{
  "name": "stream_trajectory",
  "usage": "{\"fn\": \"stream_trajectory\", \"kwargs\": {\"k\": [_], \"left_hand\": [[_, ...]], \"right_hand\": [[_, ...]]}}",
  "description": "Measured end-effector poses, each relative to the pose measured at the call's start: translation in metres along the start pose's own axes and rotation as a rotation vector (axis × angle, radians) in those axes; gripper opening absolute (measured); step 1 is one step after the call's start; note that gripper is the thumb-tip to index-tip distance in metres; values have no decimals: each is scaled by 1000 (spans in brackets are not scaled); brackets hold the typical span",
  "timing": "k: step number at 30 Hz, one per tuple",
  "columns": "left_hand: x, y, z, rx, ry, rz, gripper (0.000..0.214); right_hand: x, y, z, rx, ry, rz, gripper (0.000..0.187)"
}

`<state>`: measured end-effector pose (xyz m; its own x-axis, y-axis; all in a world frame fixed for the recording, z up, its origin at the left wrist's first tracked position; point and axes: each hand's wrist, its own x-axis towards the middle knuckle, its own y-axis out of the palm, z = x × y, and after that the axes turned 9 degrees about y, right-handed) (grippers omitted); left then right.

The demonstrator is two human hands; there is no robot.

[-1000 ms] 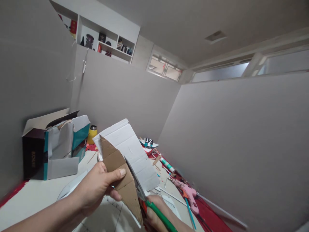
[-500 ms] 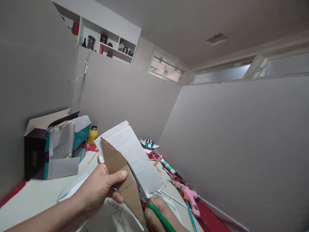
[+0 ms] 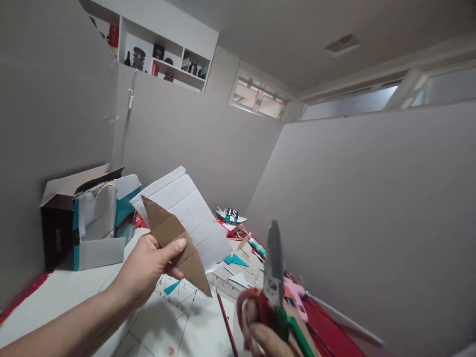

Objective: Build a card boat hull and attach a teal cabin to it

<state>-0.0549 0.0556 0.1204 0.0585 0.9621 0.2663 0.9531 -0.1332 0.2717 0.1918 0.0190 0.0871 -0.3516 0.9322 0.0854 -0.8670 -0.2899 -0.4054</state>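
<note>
My left hand (image 3: pixel 147 265) pinches a brown cardboard piece (image 3: pixel 169 235) with a curved edge and pointed ends, thumb on top. Behind it is a larger white cardboard sheet (image 3: pixel 201 215), held in the same grip. Its lower left part is hidden by the brown piece. My right hand (image 3: pixel 269 339) is closed round the red and green handles of a pair of scissors (image 3: pixel 274 263). The blades look closed, point upward and stand apart from the cardboard.
A pencil (image 3: pixel 226 320) and a teal offcut (image 3: pixel 237 260) lie on the white tabletop (image 3: pixel 159 329), which bears drawn lines. A pink glue gun (image 3: pixel 295 297) is at the right, a small model boat (image 3: pixel 230 215) at the back. Opened boxes (image 3: pixel 100 253) stand left.
The scissors have come away from the cardboard's edge, rightward and up, with the blades now upright. My left hand has moved slightly left and up with both cardboard pieces.
</note>
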Motion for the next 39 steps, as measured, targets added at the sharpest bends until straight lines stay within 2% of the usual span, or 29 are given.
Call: {"fn": "stream_trajectory", "kwargs": {"k": [4,6,12,19,24,28,34,37,39], "left_hand": [[-10,9,8,53,40,45,31],[-15,14,10,63,47,81,33],[-19,22,15,57,46,85,34],[-13,15,9,148,-2,74,33],[-6,5,-2,141,91,-16,34],[-4,3,-5,162,142,-3,36],[-5,3,-3,160,111,42,32],[-5,3,-3,168,146,19,35],[-4,1,-4,167,157,2,37]], "right_hand": [[20,14,14,-167,-154,-214,23],[33,22,13,-208,-157,-250,18],[50,42,16,-132,-136,-255,21],[49,43,27,-144,-166,-282,19],[48,44,29,-119,-135,-294,18],[46,45,33,-90,-94,-301,19],[46,51,32,-24,-60,-239,21],[46,50,28,-29,-94,-213,21],[44,45,25,-30,-101,-152,23]]}}
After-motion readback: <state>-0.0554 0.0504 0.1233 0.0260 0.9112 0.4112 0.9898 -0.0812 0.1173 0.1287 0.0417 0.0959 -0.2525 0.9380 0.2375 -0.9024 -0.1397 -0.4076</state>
